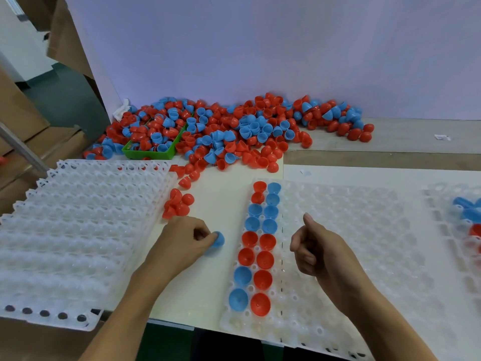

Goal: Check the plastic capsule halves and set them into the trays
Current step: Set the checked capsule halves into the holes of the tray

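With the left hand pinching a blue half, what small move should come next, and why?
Probably carry the blue half in the left hand right to the middle tray and seat it in the third column, since two columns are filled. The right hand holds nothing.

The capsule halves (229, 128) are smooth, glossy plastic — red and blue, catching small highlights. The trays (351, 230) look like translucent white moulded plastic, slightly milky. The green bin (170, 152) is shiny plastic too. The table (216, 204) appears matt — perhaps laminate, hard to tell.
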